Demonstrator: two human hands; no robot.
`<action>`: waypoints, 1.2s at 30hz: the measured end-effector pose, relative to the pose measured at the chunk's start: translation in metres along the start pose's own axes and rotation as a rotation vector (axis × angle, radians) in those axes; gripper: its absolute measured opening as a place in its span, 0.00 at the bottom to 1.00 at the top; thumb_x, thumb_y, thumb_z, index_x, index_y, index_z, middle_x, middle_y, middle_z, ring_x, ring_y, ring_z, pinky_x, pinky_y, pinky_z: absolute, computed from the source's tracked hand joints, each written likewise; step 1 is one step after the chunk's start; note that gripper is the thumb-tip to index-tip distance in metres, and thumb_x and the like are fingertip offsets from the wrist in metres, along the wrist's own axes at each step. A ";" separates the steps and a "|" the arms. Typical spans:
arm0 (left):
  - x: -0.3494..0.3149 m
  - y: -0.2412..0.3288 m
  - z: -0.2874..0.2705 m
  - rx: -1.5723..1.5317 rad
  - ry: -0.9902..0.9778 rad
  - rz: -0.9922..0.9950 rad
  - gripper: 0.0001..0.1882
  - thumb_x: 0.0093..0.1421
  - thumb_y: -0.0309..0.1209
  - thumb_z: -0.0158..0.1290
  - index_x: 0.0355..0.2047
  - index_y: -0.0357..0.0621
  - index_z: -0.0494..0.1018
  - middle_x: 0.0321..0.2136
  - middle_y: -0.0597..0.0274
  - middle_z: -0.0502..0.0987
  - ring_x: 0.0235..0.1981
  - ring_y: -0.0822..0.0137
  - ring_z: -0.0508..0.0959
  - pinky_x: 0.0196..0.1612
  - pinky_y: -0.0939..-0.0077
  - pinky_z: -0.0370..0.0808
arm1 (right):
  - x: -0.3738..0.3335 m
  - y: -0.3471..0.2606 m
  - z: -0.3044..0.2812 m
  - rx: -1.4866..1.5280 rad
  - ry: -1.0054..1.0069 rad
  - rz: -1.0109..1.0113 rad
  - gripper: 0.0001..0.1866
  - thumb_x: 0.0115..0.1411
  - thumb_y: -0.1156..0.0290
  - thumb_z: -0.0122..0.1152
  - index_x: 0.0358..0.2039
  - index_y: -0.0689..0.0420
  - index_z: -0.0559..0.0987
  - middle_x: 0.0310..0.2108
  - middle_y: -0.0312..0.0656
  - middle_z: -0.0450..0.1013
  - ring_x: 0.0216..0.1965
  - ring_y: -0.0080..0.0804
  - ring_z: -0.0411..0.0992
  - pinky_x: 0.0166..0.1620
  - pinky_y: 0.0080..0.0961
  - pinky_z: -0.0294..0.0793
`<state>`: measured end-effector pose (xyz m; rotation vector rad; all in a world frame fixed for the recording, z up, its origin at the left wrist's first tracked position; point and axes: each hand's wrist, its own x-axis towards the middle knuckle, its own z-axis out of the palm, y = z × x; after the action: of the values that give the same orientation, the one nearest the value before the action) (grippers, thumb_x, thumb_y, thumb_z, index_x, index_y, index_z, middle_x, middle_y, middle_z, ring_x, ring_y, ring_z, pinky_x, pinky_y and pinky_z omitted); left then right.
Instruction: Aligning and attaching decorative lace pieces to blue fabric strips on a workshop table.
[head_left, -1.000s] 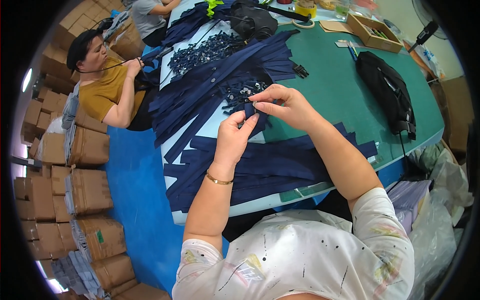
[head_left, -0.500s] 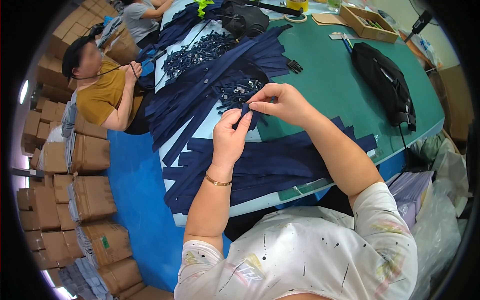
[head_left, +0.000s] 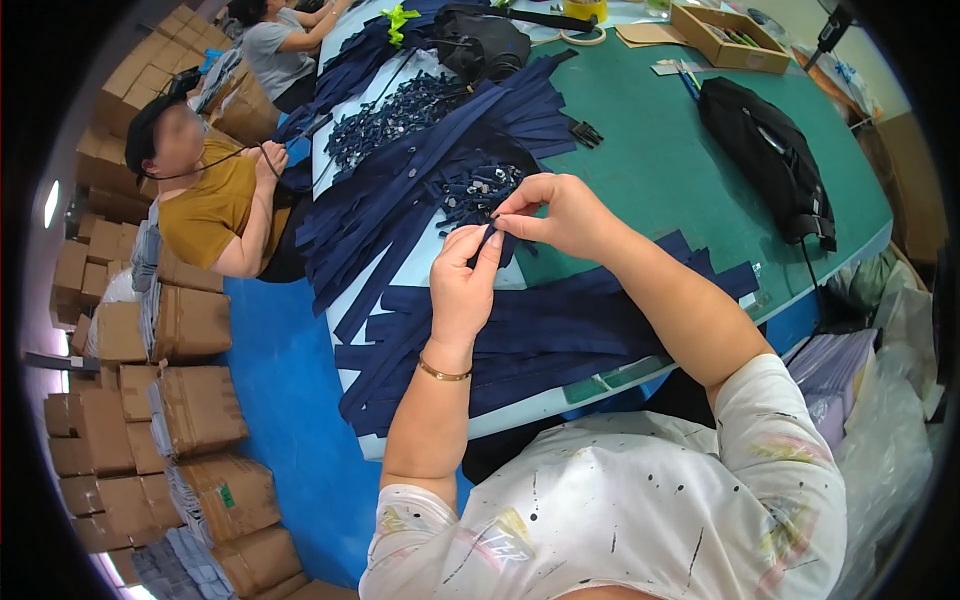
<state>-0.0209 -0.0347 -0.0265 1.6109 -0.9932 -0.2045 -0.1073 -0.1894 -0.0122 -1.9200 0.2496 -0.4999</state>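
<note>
Both my hands meet over the table, pinching the end of one navy strip point(head_left: 508, 246) that looks like zipper tape. My left hand point(head_left: 462, 285), a bracelet on its wrist, is closed with thumb and fingers on the strip. From the right, my right hand point(head_left: 562, 213) pinches at the strip's tip; any small piece between these fingertips is too small to make out. Just beyond lies a small pile of dark blue pieces with shiny metal parts, like zipper sliders point(head_left: 482, 184). Long navy strips point(head_left: 580, 315) lie in front of me, and more navy strips point(head_left: 400, 185) fan out at the left.
A bigger pile of sliders point(head_left: 395, 115) lies farther back. On the green mat point(head_left: 640, 150) are a black buckle point(head_left: 587, 133), a black bag point(head_left: 765, 150) and a wooden box point(head_left: 728, 40). A co-worker in mustard point(head_left: 215, 210) sits left, near stacked cartons point(head_left: 205, 410).
My fingertips stay together at the strip's end, and the strip between them now shows narrower. The whole view has shifted slightly.
</note>
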 end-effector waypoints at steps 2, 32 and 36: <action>0.001 -0.001 -0.003 0.014 -0.036 -0.022 0.09 0.59 0.28 0.54 0.34 0.33 0.76 0.30 0.56 0.76 0.35 0.64 0.74 0.38 0.76 0.70 | -0.003 -0.001 0.000 0.019 0.011 -0.035 0.09 0.48 0.67 0.68 0.28 0.58 0.82 0.26 0.39 0.76 0.28 0.26 0.75 0.33 0.21 0.73; -0.002 -0.004 -0.005 -0.113 -0.108 -0.163 0.10 0.61 0.29 0.51 0.37 0.33 0.75 0.32 0.62 0.75 0.34 0.74 0.71 0.38 0.82 0.67 | -0.006 -0.005 0.005 -0.124 0.033 -0.016 0.13 0.45 0.65 0.69 0.29 0.60 0.81 0.26 0.42 0.75 0.27 0.28 0.73 0.32 0.22 0.71; 0.000 -0.002 -0.006 -0.229 -0.113 -0.279 0.10 0.62 0.29 0.51 0.37 0.34 0.75 0.34 0.65 0.75 0.35 0.78 0.70 0.38 0.84 0.67 | 0.003 0.007 -0.005 0.270 -0.077 0.084 0.11 0.51 0.68 0.68 0.32 0.61 0.81 0.29 0.37 0.77 0.30 0.20 0.73 0.34 0.18 0.72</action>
<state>-0.0168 -0.0305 -0.0263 1.5332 -0.7945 -0.5846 -0.1065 -0.1975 -0.0165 -1.6546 0.2012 -0.3823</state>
